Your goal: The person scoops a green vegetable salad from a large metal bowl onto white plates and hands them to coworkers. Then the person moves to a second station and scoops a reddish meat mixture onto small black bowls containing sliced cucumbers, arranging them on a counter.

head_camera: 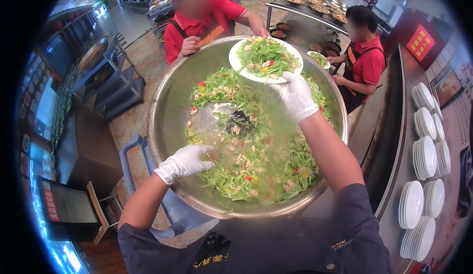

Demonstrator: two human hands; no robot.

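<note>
A large round metal basin (pixel 162 100) stands before me, holding chopped green vegetable stir-fry (pixel 240 174) with pale meat pieces and red and yellow bits. Bare metal shows at its left middle, and haze blurs part of the food. My right hand (pixel 297 95), in a white glove, grips the near edge of a white plate (pixel 236 61) heaped with the same food. The plate is above the basin's far side, and a co-worker's hand (pixel 259 29) is at its far edge. My left hand (pixel 186 162), also gloved, hovers at the basin's left side, fingers apart and holding nothing.
A person in red (pixel 221 10) leans at the basin's far rim; another person (pixel 364 63) at right holds a small filled plate (pixel 319 59). Stacks of white plates (pixel 425 159) line the right-hand counter. A blue cart (pixel 184 209) sits under the basin, and filled dishes (pixel 319 6) cover a table behind.
</note>
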